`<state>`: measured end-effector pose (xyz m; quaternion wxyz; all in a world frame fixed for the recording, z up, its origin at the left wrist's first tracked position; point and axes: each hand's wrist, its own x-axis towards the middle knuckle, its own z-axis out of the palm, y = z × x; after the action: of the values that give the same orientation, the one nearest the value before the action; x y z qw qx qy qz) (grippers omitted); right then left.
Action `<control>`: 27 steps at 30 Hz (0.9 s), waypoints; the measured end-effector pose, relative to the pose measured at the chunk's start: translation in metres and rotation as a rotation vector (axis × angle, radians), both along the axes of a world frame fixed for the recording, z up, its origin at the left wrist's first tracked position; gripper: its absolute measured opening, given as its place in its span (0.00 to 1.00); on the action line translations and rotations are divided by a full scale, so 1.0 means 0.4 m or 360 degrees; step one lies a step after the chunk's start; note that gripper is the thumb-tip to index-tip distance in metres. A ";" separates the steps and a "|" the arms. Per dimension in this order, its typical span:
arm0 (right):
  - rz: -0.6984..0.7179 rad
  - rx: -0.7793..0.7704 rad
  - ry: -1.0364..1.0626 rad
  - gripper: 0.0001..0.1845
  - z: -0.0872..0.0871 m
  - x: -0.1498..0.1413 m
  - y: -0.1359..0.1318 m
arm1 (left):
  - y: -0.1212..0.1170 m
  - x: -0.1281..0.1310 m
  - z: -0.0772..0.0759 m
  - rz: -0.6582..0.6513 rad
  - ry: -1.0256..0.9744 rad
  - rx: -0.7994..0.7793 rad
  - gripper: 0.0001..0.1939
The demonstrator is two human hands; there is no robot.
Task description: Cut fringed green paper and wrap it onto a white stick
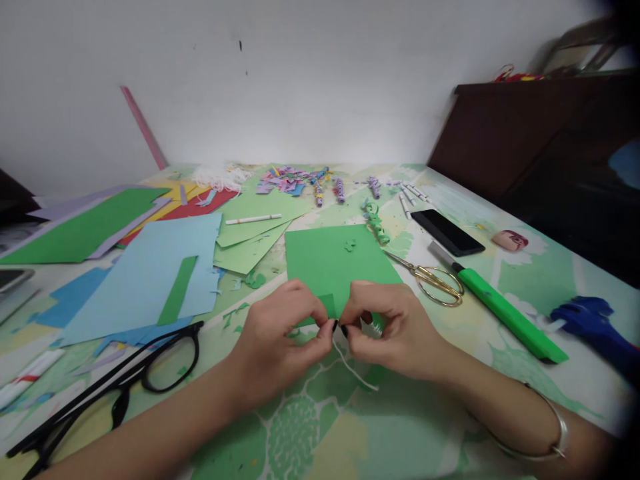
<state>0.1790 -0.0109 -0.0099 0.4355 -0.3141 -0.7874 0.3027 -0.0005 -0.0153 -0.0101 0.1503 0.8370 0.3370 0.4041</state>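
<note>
With left hand [280, 333] and right hand [395, 327], closed thumbs and fingertips on a white string [352, 372], pinching almost tip to tip. Did that low over a patterned surface [390, 427]. Saw a light-blue sheet [145, 273] off to the left. Had a green sheet [327, 257] straight ahead, its near part hidden by the fingers. Spotted black-framed glasses [120, 408] beside the left forearm. Found a green cutter [505, 310] at right, blade pointing away. Noted a black phone [447, 232] beyond it, then gold-handled scissors [440, 287] between cutter and green sheet. Saw a green strip [179, 290] lying on the light-blue sheet, plus a curled green paper piece [376, 221] past the scissors. Let the string's loose end trail down toward the right wrist.
</note>
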 end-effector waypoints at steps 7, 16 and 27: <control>0.0164 -0.0102 0.0152 0.08 -0.003 0.005 0.002 | 0.006 -0.010 0.002 0.0114 -0.0041 -0.0099 0.07; 0.0010 0.0086 -0.0039 0.10 0.016 0.020 0.002 | 0.018 -0.023 0.001 0.0083 -0.0352 -0.0767 0.07; -0.0006 0.0219 -0.0252 0.09 -0.003 0.005 -0.002 | 0.011 -0.013 -0.002 0.0045 -0.0205 -0.0796 0.07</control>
<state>0.1810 -0.0117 -0.0111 0.3931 -0.3078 -0.8377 0.2213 -0.0055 -0.0109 -0.0109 0.3680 0.7416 0.4279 0.3626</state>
